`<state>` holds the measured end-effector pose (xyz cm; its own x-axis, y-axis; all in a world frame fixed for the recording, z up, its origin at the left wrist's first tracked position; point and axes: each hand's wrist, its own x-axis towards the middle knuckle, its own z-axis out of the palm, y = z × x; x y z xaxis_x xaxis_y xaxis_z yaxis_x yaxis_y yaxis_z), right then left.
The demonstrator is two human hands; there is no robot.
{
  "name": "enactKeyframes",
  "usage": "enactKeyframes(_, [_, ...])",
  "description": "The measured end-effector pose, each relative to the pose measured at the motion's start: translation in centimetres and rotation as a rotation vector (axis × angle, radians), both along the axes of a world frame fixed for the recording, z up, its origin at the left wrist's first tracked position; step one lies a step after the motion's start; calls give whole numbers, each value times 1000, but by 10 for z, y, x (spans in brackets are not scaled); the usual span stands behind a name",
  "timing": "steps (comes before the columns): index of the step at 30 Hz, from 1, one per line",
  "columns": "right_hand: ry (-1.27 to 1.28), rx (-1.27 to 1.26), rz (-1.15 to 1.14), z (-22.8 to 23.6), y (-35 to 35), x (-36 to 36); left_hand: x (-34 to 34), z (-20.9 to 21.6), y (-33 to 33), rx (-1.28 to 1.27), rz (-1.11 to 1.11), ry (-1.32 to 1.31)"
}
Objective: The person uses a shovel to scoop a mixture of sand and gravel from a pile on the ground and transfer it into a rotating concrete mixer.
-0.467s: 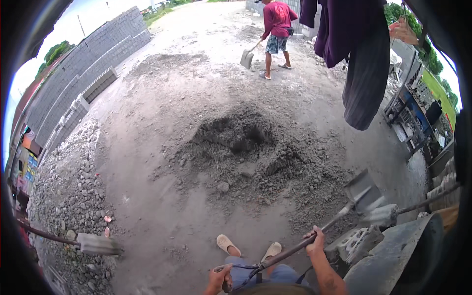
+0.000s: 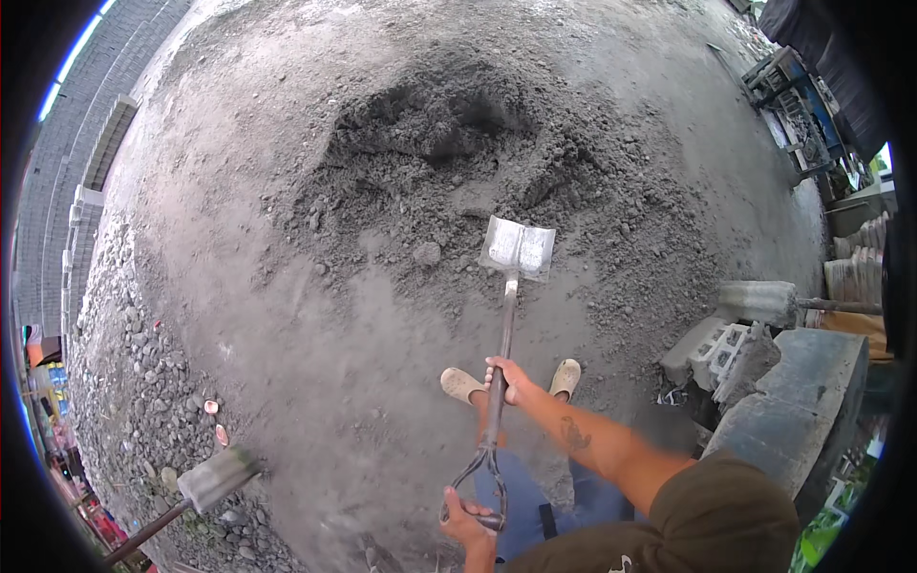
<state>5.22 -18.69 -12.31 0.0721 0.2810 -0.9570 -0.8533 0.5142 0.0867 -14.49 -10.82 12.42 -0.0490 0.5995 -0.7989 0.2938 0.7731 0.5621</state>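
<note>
Outdoors, in the head view, the left hand (image 2: 465, 520) grasps the looped grip and the right hand (image 2: 509, 380) the shaft of a square-bladed silver shovel (image 2: 507, 320) at a dark-grey gravelly heap's (image 2: 420, 138) near edge. Spacing the hands wide should steady the blade.

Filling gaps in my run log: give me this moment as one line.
left hand: gripping shovel handle | right hand: gripping shaft | blade: near pile, contact unclear
</note>
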Motion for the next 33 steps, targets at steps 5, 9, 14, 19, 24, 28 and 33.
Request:
enactKeyframes(5, [-261, 3, -89, -19, 5, 118, 233, -119, -2, -201, 80, -92])
enactKeyframes(9, [-340, -57, -49, -21, -7, 138, 260, -116, -5, -376, 124, -184])
enactKeyframes(14, [-226, -94, -18, 8, 3, 188, 324, -62, 1, -406, 129, -234])
enactKeyframes(19, [-282, -120, 170, -12, 17, 272, 416, -65, 6, -252, 42, -312])
enactKeyframes(24, [-375, -175, 288, -81, -25, 340, 447, -113, -30, -189, -32, -274])
enactKeyframes(28, [-353, -289, 377, -97, -32, 318, 433, -147, -28, -174, -45, -278])
enactKeyframes(33, [-207, -292, 391, -97, -17, 300, 404, -171, -14, -195, -72, -250])
